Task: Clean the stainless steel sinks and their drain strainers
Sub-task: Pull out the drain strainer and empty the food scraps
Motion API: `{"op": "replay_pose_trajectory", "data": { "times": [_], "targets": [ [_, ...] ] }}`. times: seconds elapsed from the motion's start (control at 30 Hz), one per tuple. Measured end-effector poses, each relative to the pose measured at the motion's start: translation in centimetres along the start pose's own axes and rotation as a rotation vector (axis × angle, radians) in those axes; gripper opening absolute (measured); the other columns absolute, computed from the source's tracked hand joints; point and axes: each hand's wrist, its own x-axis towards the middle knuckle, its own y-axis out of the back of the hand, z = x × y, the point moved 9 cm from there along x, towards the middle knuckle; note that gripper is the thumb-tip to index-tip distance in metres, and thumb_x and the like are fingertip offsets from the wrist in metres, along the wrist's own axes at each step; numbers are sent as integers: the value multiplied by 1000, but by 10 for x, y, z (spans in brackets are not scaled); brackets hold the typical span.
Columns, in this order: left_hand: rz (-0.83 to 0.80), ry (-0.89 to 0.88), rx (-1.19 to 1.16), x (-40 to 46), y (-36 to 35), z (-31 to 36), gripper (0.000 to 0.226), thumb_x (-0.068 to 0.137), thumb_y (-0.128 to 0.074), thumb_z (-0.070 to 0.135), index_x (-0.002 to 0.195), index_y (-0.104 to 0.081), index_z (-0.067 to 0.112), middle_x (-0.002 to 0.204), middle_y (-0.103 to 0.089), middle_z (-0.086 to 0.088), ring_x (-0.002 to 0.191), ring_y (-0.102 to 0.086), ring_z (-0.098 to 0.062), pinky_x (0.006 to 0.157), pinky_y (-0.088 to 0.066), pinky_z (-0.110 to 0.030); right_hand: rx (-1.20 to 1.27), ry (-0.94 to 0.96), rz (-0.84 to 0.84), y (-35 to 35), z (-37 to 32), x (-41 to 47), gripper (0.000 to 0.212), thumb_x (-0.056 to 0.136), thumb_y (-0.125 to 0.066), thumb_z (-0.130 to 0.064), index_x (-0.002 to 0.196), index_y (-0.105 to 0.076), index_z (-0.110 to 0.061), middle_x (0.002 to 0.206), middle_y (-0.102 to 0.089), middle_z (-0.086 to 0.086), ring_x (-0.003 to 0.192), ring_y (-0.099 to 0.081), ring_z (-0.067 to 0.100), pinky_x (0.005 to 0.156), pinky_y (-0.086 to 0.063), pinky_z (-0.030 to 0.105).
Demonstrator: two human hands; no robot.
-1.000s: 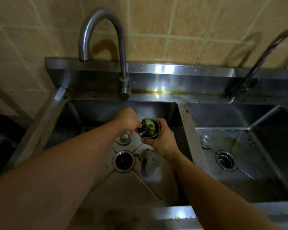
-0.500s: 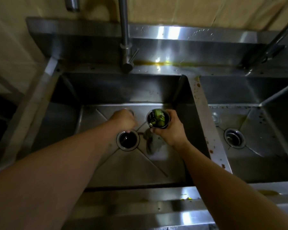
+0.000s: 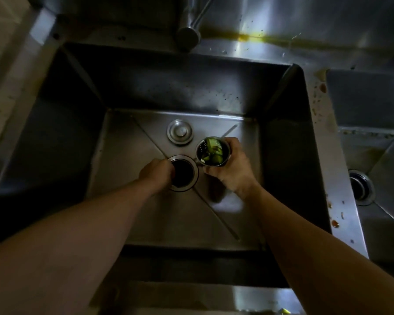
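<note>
My right hand (image 3: 233, 169) grips a steel drain strainer basket (image 3: 212, 152) holding green food scraps, just above the floor of the left sink (image 3: 146, 137). My left hand (image 3: 156, 175) is at the left rim of the open drain hole (image 3: 183, 172), its fingers curled down at the edge; whether they hold anything is hidden. A round steel stopper lid (image 3: 180, 132) lies on the sink floor behind the drain.
The right sink (image 3: 378, 155) has its own drain (image 3: 361, 187) and brown splashes on the dividing ledge (image 3: 323, 142). A tap base (image 3: 188, 37) stands on the back ledge beside a yellow streak. A pale cloth-like patch (image 3: 228, 204) lies under my right wrist.
The view has tilted down and closer into the left sink. My left hand moved from the strainer basket, past the stopper lid, to the drain's rim. My right hand lowered the basket.
</note>
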Motion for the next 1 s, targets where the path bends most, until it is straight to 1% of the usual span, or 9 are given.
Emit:
{"op": "replay_pose_trajectory", "data": {
  "times": [0.07, 0.13, 0.2, 0.37, 0.53, 0.6, 0.7, 0.83, 1.0],
  "targets": [
    [4, -8, 51, 9, -9, -2, 30, 83, -59, 16, 112, -68, 20, 120, -61, -12, 108, -59, -31, 78, -44, -29, -11, 1, -8, -6, 6, 5, 69, 60, -88, -12, 111, -45, -30, 108, -58, -12, 107, -58, 11, 86, -49, 20],
    [3, -21, 103, 17, -16, -2, 29, 86, -59, 18, 113, -67, 20, 119, -61, -12, 106, -59, -31, 76, -43, -30, -3, -2, -18, -11, 12, 9, 71, 58, -89, -15, 112, -46, -30, 111, -61, -9, 109, -58, 14, 94, -52, 34],
    [9, -32, 149, 22, -21, -1, 28, 86, -58, 19, 113, -67, 20, 118, -62, -11, 105, -60, -30, 76, -45, -32, 3, -3, -24, -15, 16, 12, 72, 57, -90, -18, 111, -45, -34, 110, -61, -11, 108, -59, 13, 94, -52, 39],
    [10, -68, 246, 29, -35, 0, 26, 88, -56, 17, 113, -64, 19, 118, -62, -8, 106, -60, -29, 74, -45, -32, 8, 0, -11, -19, 20, 17, 71, 56, -90, -17, 107, -45, -36, 100, -60, -18, 103, -59, 5, 91, -54, 35],
    [7, -97, 265, 34, -44, -1, 22, 91, -52, 20, 110, -63, 17, 117, -62, -9, 105, -61, -29, 70, -41, -31, 21, 5, -12, -21, 23, 18, 71, 58, -89, -12, 112, -46, -29, 108, -61, -10, 107, -60, 13, 94, -53, 36],
    [-8, -100, 266, 35, -48, -1, 22, 91, -51, 19, 108, -63, 15, 117, -62, -10, 105, -60, -30, 69, -39, -30, 26, 2, -9, -21, 24, 17, 72, 58, -89, -11, 113, -46, -27, 108, -60, -11, 108, -59, 13, 94, -53, 34],
    [-21, -115, 309, 33, -50, 0, 25, 90, -52, 16, 113, -62, 15, 118, -61, -11, 108, -60, -30, 72, -42, -32, 20, 2, -8, -21, 26, 16, 71, 58, -89, -13, 113, -45, -27, 105, -59, -14, 108, -59, 12, 94, -52, 33],
    [-27, -150, 363, 29, -50, 5, 27, 92, -51, 15, 118, -60, 13, 122, -60, -12, 111, -59, -30, 79, -47, -34, 8, -11, -5, -21, 31, 14, 72, 58, -89, -17, 115, -46, -25, 114, -61, -7, 112, -58, 16, 95, -52, 39],
    [-48, -212, 438, 26, -51, 13, 28, 92, -52, 13, 119, -60, 13, 122, -61, -11, 110, -60, -30, 80, -47, -34, 26, -12, 17, -20, 34, 12, 72, 57, -89, -17, 113, -45, -28, 114, -62, -4, 111, -59, 17, 94, -52, 41]
  ]
}}
